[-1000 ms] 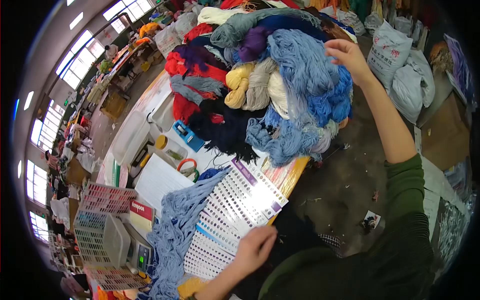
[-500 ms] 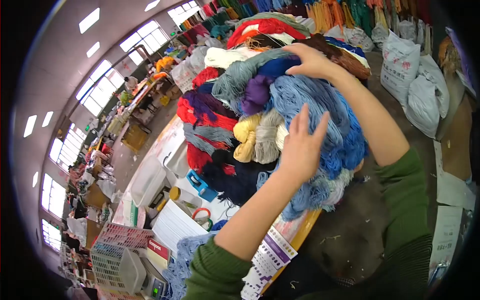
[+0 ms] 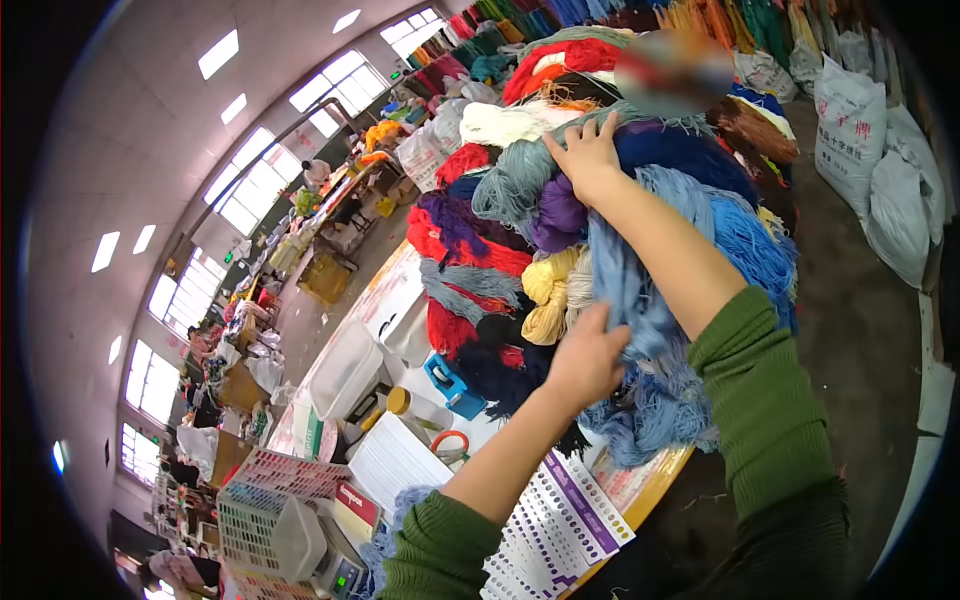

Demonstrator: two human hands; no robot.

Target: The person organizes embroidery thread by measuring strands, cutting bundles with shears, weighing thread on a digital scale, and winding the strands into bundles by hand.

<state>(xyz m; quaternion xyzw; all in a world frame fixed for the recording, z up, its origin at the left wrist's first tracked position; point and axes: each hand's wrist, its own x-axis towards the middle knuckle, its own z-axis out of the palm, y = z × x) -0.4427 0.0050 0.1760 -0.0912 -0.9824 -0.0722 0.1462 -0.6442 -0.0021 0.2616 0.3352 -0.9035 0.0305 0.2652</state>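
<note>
A big heap of yarn skeins covers the far part of the table. My left hand [image 3: 588,368] is closed at the near side of the heap, on the lower part of a light blue yarn skein [image 3: 628,268]; its fingertips are partly hidden. My right hand [image 3: 590,160] lies higher on the heap with fingers spread, touching a grey-green skein [image 3: 515,185] and beside a navy skein [image 3: 690,155]. Below it is a purple skein [image 3: 560,212]. Yellow skeins [image 3: 547,290] and a black skein [image 3: 480,365] lie left of my left hand.
On the table [image 3: 655,490] are a blue tool [image 3: 453,387], orange-handled scissors [image 3: 450,443], a lidded jar [image 3: 405,405], a clear bin [image 3: 345,370], a dotted colour chart [image 3: 560,520], a plastic basket [image 3: 255,530] and a scale [image 3: 343,577]. White sacks [image 3: 848,135] stand right.
My left hand has gone from spread fingers to closed on the light blue yarn, which has shifted down and left. My right hand has moved lower on the heap. The view has turned.
</note>
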